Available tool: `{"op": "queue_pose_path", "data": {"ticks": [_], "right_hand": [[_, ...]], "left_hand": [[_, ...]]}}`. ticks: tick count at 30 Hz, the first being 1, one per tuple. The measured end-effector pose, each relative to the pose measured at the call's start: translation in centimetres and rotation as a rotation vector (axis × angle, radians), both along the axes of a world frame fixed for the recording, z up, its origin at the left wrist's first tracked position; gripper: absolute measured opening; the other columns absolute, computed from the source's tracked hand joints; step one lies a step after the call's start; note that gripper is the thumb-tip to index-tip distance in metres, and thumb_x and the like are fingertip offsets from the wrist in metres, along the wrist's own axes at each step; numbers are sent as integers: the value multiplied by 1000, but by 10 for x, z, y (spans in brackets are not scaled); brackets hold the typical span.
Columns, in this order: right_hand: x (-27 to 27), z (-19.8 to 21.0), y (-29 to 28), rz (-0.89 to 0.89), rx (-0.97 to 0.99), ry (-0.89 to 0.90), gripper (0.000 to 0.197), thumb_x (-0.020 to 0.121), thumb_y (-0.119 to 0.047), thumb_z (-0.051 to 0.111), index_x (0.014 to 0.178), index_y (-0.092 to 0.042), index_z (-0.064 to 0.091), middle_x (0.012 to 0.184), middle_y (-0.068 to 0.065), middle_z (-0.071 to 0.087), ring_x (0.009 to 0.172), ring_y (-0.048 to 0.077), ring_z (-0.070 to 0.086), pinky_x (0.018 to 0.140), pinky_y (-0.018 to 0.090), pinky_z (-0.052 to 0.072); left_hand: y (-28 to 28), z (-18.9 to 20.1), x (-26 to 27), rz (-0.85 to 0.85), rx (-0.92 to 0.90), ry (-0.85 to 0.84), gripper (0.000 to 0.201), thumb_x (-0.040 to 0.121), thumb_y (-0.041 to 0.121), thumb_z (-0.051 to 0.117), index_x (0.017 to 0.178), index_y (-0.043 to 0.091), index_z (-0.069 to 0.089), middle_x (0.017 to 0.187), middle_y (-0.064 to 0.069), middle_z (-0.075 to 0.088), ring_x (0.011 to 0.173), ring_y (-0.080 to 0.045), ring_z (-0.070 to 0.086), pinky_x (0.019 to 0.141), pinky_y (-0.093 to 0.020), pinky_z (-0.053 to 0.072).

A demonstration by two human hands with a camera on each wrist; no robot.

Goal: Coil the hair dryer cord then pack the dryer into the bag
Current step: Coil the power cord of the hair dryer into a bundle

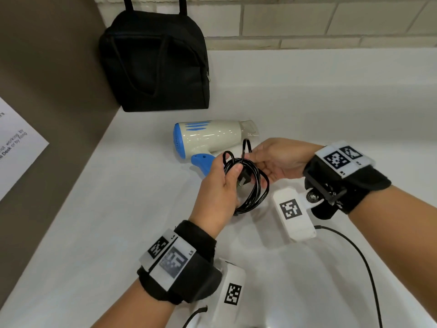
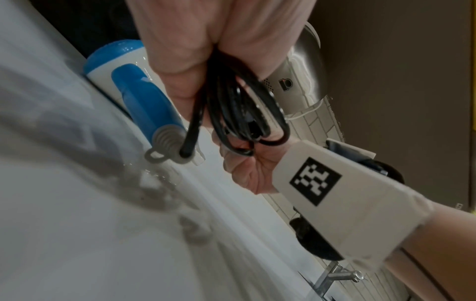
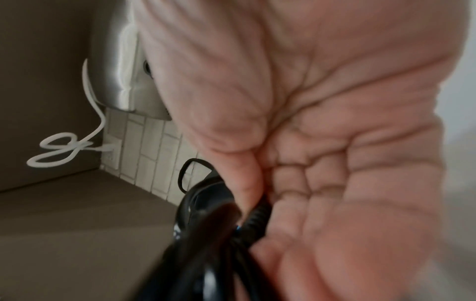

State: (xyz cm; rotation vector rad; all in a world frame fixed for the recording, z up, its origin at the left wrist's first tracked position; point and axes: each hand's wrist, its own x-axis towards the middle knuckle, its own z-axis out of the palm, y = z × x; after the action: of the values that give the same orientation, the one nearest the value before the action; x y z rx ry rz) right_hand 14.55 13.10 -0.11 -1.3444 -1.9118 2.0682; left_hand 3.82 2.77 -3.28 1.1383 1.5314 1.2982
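Observation:
A cream and blue hair dryer (image 1: pixel 208 138) lies on its side on the white counter (image 1: pixel 118 209), its blue handle (image 2: pixel 144 101) pointing toward me. Its black cord (image 1: pixel 250 185) is gathered in several loops above the counter. My left hand (image 1: pixel 222 183) grips the loops, thumb pressing the plug (image 1: pixel 243 177) against them. My right hand (image 1: pixel 272 159) pinches the far side of the same coiled cord (image 3: pixel 219 213) between thumb and fingers. A black zip bag (image 1: pixel 153 65) with handles stands upright behind the dryer, against the back wall; I cannot tell whether its zip is open.
A brown side wall (image 1: pixel 47 79) with a printed white sheet (image 1: pixel 14 143) bounds the counter on the left. Pale tiles (image 1: pixel 331 22) run along the back. A wall-mounted metal unit (image 3: pixel 121 67) with a white cable (image 3: pixel 67 146) hangs above. Thin black wrist-camera leads (image 1: pixel 354 252) trail near me.

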Motion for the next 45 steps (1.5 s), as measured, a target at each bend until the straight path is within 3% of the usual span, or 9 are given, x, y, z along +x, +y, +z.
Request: {"op": "queue_pose_path", "data": {"ticks": [4, 9, 12, 16, 19, 23, 27, 29, 45], "right_hand": [[9, -3, -1, 49, -23, -17, 26, 89, -22, 44, 76, -9, 61, 64, 2, 68, 54, 12, 64, 53, 23, 54], [11, 3, -5, 43, 32, 41, 23, 89, -19, 45, 75, -11, 61, 65, 0, 69, 63, 13, 64, 66, 26, 53], [5, -1, -9, 61, 153, -54, 28, 93, -18, 41, 72, -14, 60, 76, 8, 62, 73, 21, 56, 76, 33, 48], [0, -1, -13, 90, 499, -238, 34, 89, -20, 51, 57, -18, 62, 47, -8, 52, 53, 14, 42, 54, 24, 38], [-1, -3, -15, -108, 494, -93, 14, 82, -7, 60, 77, 5, 64, 64, 11, 58, 51, 14, 48, 50, 22, 41], [4, 4, -23, -244, 648, 90, 19, 81, -6, 60, 75, -24, 57, 67, -5, 60, 56, 4, 56, 61, 19, 46], [15, 20, -47, 127, 1173, 91, 7, 74, -21, 63, 79, -24, 66, 78, -6, 58, 70, -5, 44, 71, 11, 37], [20, 13, -55, 273, 1231, -47, 19, 72, -24, 59, 87, -19, 70, 83, 2, 62, 76, 5, 46, 70, 28, 46], [21, -4, -65, 238, 1520, -74, 25, 82, -32, 46, 97, -13, 54, 91, 6, 64, 68, 22, 62, 45, 29, 51]], "left_hand": [[-3, 3, 5, -23, -35, 70, 25, 94, 25, 38, 117, 16, 45, 73, 8, 50, 97, -46, 54, 73, -42, 47], [-5, 12, 10, -22, -24, 67, 32, 94, 23, 39, 126, 19, 41, 94, -14, 52, 101, -45, 49, 79, -46, 48], [-3, 6, 7, -43, -49, 31, 29, 95, 20, 40, 124, 20, 41, 75, -17, 51, 62, -32, 53, 55, -28, 45], [-7, -3, 8, -86, -128, -124, 22, 95, 13, 38, 114, 21, 43, 67, 7, 48, 40, -1, 45, 41, -11, 34], [-7, -1, 8, -81, -125, -200, 21, 95, 10, 38, 114, 13, 44, 72, 3, 51, 34, 5, 47, 36, -10, 33], [-7, -1, 2, -32, -118, -241, 13, 94, 12, 41, 104, 14, 48, 79, 1, 59, 49, 6, 58, 44, -14, 45], [-6, 0, -1, -8, -97, -257, 16, 94, 13, 41, 105, 8, 51, 63, 3, 51, 36, 2, 48, 41, -12, 37], [-3, 0, -2, -11, -85, -269, 14, 94, 15, 42, 99, 9, 53, 61, 3, 47, 34, 0, 40, 43, -15, 36], [-3, -3, -4, -43, -75, -288, 20, 93, 21, 44, 78, 17, 57, 43, 10, 49, 39, -3, 41, 53, -22, 39]]}}
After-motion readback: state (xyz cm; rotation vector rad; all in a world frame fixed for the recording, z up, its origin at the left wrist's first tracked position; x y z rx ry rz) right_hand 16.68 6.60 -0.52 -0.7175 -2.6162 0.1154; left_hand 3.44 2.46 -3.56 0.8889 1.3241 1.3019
